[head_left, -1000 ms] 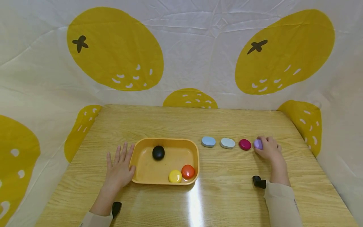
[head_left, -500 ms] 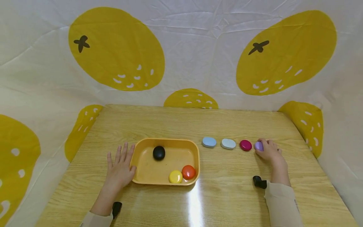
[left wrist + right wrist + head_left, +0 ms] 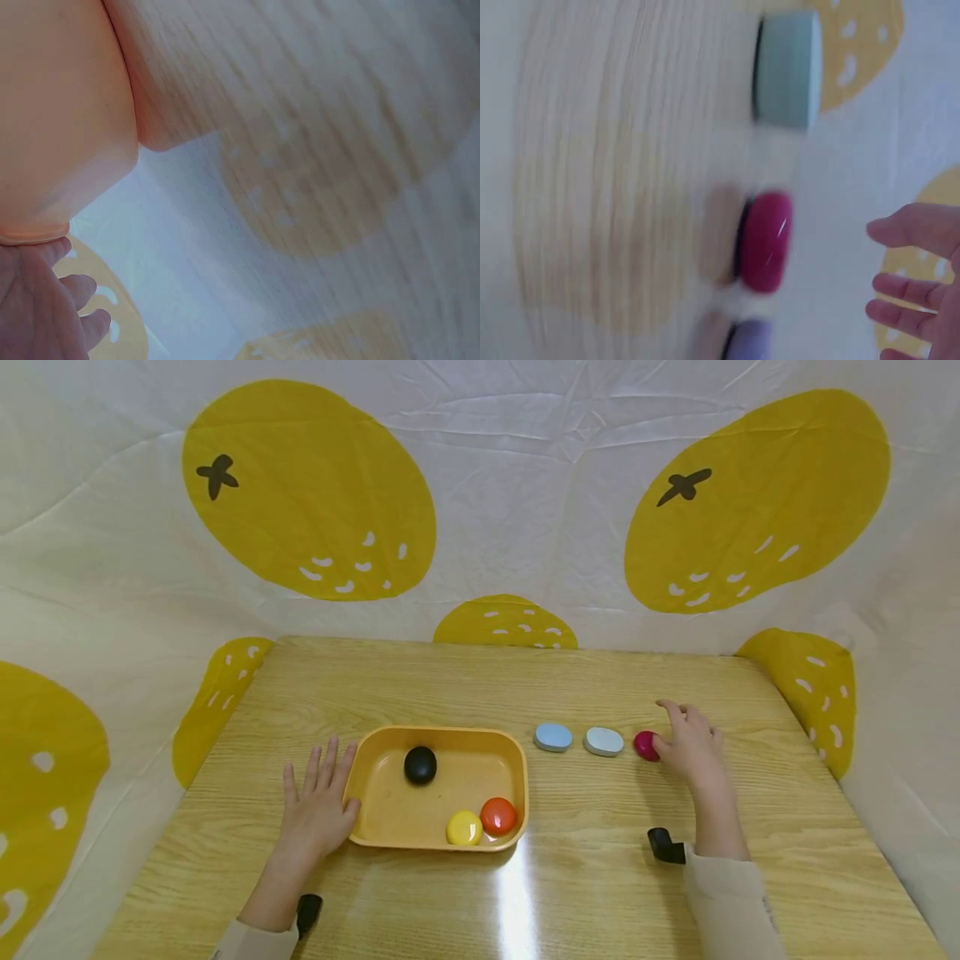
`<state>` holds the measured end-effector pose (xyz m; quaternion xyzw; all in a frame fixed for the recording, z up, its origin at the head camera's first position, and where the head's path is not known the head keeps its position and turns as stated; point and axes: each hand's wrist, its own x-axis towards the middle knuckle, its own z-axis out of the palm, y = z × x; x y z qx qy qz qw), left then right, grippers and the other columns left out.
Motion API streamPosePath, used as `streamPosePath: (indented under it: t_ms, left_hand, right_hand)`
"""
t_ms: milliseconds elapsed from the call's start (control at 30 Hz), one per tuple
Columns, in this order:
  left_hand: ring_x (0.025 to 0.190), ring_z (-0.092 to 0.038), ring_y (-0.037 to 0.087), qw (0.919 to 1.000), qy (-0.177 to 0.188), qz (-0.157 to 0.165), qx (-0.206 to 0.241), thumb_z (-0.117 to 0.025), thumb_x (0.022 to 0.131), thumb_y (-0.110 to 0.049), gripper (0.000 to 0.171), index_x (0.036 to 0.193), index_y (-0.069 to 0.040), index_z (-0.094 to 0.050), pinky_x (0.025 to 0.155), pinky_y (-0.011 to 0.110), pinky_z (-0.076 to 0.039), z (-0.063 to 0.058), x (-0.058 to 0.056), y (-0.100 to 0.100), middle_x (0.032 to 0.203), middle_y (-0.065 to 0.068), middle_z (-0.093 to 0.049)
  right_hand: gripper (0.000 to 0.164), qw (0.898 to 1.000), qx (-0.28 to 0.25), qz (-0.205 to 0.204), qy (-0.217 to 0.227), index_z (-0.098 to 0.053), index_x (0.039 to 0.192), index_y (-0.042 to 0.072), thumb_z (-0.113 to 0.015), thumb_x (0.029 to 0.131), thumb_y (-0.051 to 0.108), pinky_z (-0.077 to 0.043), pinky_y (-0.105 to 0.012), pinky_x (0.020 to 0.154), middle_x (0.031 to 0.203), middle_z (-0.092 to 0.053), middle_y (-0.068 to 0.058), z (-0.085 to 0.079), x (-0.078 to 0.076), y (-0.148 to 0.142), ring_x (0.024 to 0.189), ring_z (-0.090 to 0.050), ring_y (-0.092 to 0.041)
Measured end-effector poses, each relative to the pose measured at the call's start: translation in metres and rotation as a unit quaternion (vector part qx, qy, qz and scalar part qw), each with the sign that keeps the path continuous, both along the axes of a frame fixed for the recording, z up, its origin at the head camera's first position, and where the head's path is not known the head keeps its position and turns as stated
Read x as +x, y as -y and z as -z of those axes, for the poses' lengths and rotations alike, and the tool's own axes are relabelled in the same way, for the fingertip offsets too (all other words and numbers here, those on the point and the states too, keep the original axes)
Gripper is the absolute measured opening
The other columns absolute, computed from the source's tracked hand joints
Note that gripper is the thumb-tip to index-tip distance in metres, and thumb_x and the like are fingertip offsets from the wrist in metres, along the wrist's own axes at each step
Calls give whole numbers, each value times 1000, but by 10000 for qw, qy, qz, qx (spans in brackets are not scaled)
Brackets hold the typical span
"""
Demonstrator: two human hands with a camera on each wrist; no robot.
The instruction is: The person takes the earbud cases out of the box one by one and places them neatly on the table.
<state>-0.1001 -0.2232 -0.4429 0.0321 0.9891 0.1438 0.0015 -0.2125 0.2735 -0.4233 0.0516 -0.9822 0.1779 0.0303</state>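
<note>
My left hand lies with straight, spread fingers at the left side of a yellow-orange plastic tray, touching its rim. In the head view, my right hand hovers over the right end of a row of smooth rounded pieces, its fingers loosely spread and holding nothing. Nearest its thumb is a glossy magenta disc, partly covered. A purple disc sits beside the magenta one in the right wrist view; the hand hides it in the head view. Leftward lie a pale grey-green oval piece and a light blue one.
Inside the tray are a black rounded piece, a yellow disc and an orange-red disc. The wooden table ends at a white cloth with yellow fruit prints behind and at the sides.
My right hand has let go of the purple disc, lifted and moved left toward the magenta disc, its fingers spreading. My left hand and the tray stay put.
</note>
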Motion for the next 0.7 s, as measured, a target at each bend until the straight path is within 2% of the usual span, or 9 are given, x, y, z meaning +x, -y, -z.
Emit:
streamPosePath:
  t_ms: [167,300,400,533,700]
  left_hand:
    - [138,6,36,10000,4,-2,0,-48,90,-22,69,148,-10,-12,103,60,14,0,0,0,152,19,-3]
    - [138,6,36,10000,0,7,18,-48,90,-22,69,148,-10,-12,103,59,15,0,0,0,152,18,-3]
    - [138,7,36,10000,-24,16,11,-48,90,-22,69,148,-10,-12,103,60,15,1,-1,0,152,19,-3]
    - [138,8,35,10000,-45,20,-7,-48,90,-22,69,148,-10,-11,103,61,11,0,-1,1,152,19,-4]
    - [138,8,35,10000,-10,20,6,-48,90,-22,69,148,-10,-11,103,61,12,0,-1,1,152,19,-4]
  right_hand:
    - [55,9928,-24,-885,-813,-40,132,7,-62,82,9,-25,-68,90,123,-44,-27,-8,6,45,112,-40,-45]
    - [55,9750,-8,-1807,-1295,-46,128,8,-69,78,12,-36,-61,87,116,-52,-19,-11,12,82,108,-49,-37]
    - [55,9539,-41,-2610,-1482,-50,126,8,-72,76,15,-41,-55,87,115,-54,-15,-13,20,107,106,-51,-33]
    - [56,9235,-62,-3616,-1279,-49,128,12,-70,78,19,-38,-48,94,121,-52,-9,-14,27,133,112,-48,-25]
    - [58,8882,374,-4457,-1052,-46,131,20,-68,78,24,-36,-42,97,125,-50,-1,-12,31,157,114,-46,-19]
